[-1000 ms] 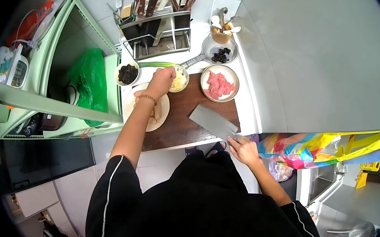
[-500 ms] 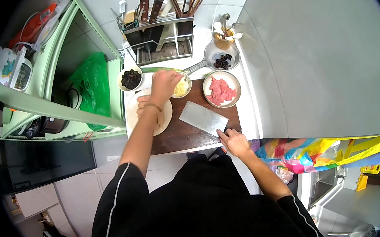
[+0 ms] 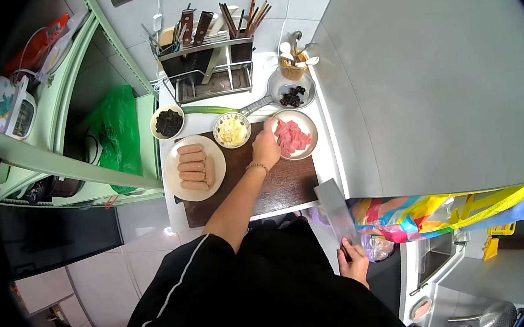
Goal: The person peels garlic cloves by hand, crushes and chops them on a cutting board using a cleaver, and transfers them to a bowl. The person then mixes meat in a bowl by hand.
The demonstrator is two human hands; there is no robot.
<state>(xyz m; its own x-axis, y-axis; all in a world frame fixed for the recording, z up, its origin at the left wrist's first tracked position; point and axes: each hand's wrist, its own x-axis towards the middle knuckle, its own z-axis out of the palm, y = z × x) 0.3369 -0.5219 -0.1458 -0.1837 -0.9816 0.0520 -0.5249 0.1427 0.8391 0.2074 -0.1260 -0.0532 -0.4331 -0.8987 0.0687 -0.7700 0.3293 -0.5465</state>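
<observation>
My left hand point(image 3: 266, 149) is at the left rim of a shallow bowl point(image 3: 313, 148) of sliced pink raw meat point(image 3: 291, 137), its fingers closed on the edge and partly hidden. In my right hand point(image 3: 354, 263) is the handle of a cleaver point(image 3: 334, 207), held off the counter's front right edge with the blade pointing up and away from me. Beside my left hand stands a small patterned bowl point(image 3: 216, 136) of chopped pale yellow pieces. A dark wooden cutting board point(image 3: 286, 183) lies under my left forearm.
Several sausages point(image 3: 192, 167) lie on a white plate point(image 3: 176, 187). Behind are a bowl of dark pieces point(image 3: 168, 122), a green stalk point(image 3: 206, 109), a handled pan point(image 3: 275, 85) and a knife rack point(image 3: 213, 86). Green shelves point(image 3: 86, 171) flank the left; a grey panel point(image 3: 430, 78) the right.
My left hand has moved right from the chopped-pieces bowl to the meat bowl. My right hand has lifted the cleaver off the board and carried it right, toward me. The camera view has shifted slightly.
</observation>
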